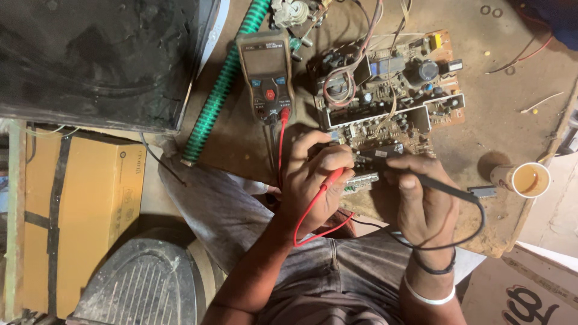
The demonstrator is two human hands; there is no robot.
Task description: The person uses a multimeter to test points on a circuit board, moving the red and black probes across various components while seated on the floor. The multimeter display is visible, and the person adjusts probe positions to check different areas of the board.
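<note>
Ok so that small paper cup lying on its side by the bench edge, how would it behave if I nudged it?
The small paper cup would probably roll, since it lies on its side. It likely weighs little and would dent under a firm pinch. Being near the edge of the brown workbench, it could drop off.

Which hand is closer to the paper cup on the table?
Right. The right hand, holding the black probe, is just beside the paper cup; the left hand is farther away.

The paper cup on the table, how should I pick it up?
Hold the paper cup around its side wall, coming from the open table edge on the right. It stands upright with liquid inside, so keep it level. A small black part lies close on its left.
</note>
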